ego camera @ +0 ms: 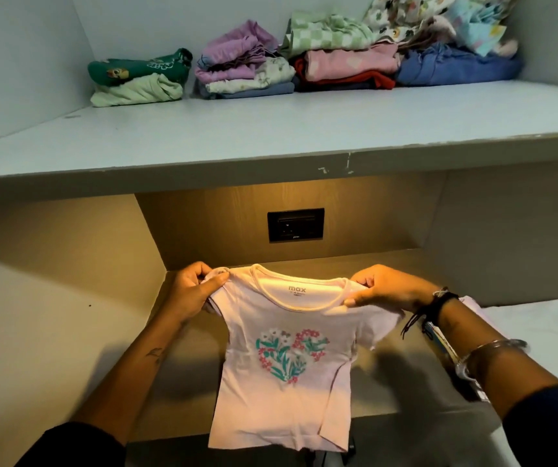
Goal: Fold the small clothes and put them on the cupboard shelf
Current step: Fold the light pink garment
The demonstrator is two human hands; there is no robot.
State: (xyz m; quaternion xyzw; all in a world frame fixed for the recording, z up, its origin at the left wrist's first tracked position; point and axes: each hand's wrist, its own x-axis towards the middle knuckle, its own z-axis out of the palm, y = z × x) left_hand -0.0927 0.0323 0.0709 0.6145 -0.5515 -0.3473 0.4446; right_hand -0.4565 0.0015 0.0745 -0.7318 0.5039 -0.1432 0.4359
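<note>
A small pale pink T-shirt with a flowery heart print hangs unfolded, front facing me, above the lit lower surface. My left hand pinches its left shoulder and my right hand pinches its right shoulder, holding it spread. Its hem reaches past the front edge of the surface. Above, the cupboard shelf carries folded small clothes along its back: a green pile, a purple-topped pile and a pink and red pile.
A loose heap of unfolded printed clothes and a blue garment fill the shelf's back right corner. A black wall socket sits in the wooden back panel below the shelf. White bedding lies at the right.
</note>
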